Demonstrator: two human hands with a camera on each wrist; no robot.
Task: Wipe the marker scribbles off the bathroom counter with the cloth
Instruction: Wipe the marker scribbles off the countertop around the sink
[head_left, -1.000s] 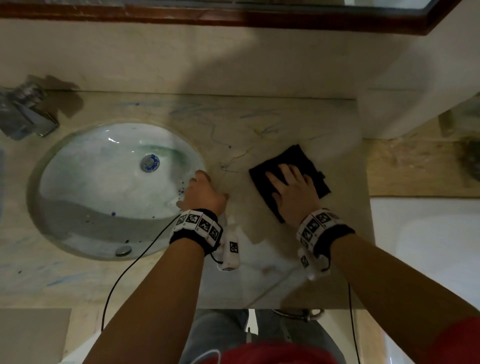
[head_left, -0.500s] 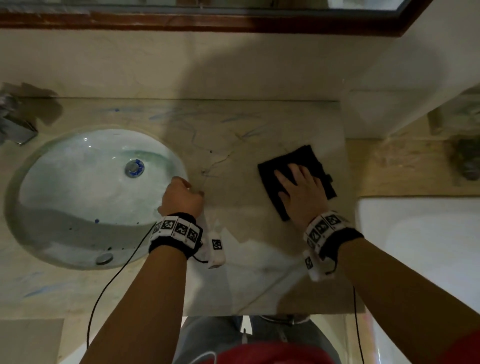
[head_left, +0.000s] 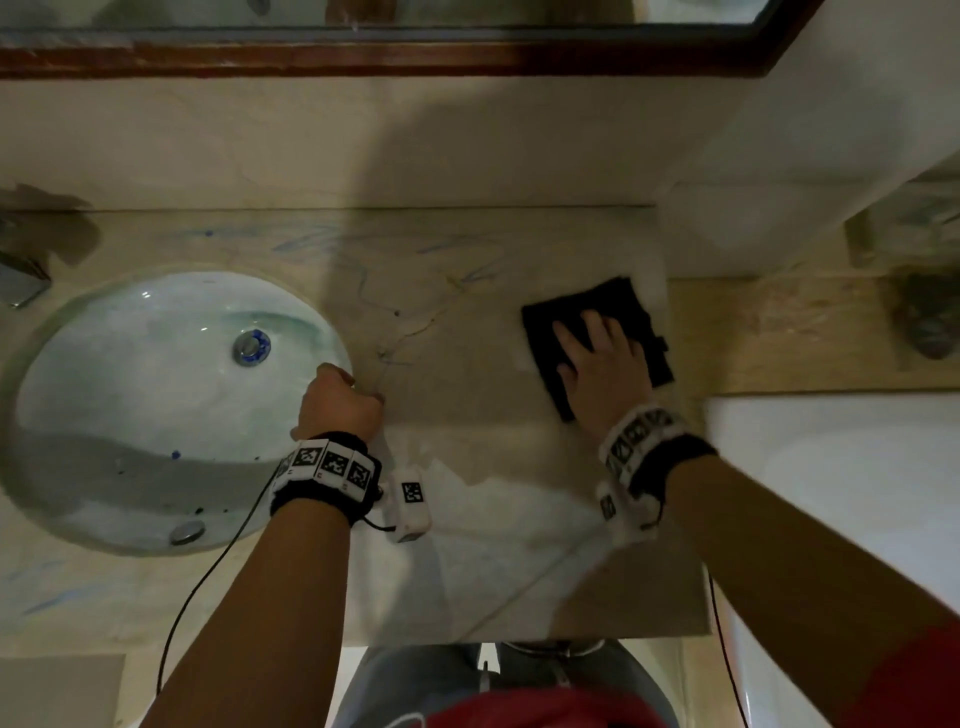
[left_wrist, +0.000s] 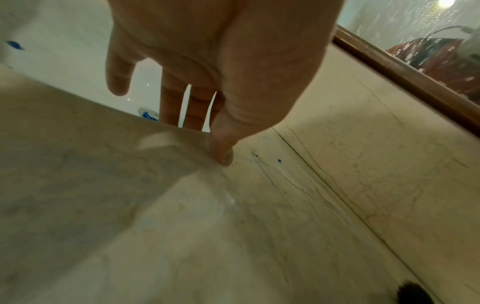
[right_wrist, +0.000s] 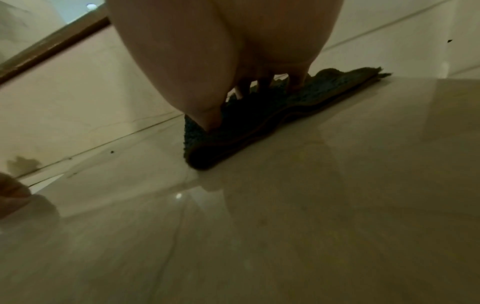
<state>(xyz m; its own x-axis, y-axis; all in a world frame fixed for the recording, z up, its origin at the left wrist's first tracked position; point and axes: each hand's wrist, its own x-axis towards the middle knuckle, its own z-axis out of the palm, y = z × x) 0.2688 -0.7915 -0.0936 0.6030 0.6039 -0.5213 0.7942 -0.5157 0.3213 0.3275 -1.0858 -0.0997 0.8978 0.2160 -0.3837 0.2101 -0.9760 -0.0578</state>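
Note:
A dark folded cloth (head_left: 626, 304) lies on the beige marble counter (head_left: 467, 441), near its right edge. My right hand (head_left: 597, 364) presses flat on the cloth with fingers spread. The right wrist view shows those fingers (right_wrist: 298, 82) on the cloth (right_wrist: 259, 123). Faint blue marker scribbles (head_left: 311, 241) run along the back of the counter and down toward the sink rim (head_left: 387, 358). My left hand (head_left: 340, 400) rests at the sink rim and holds nothing. Its thumb (left_wrist: 223, 152) touches the counter beside thin scribble lines (left_wrist: 267, 166), and its fingers hang straight over the basin.
A white oval sink (head_left: 130, 415) with blue specks fills the left side, and a metal tap (head_left: 21, 280) stands at the far left. A wood-framed mirror (head_left: 363, 57) hangs behind. A white wall block (head_left: 727, 218) bounds the counter's right end. A white fixture (head_left: 831, 493) sits lower right.
My right hand has slid the cloth to the right, up to the counter's right edge. My left hand has stayed at the sink rim.

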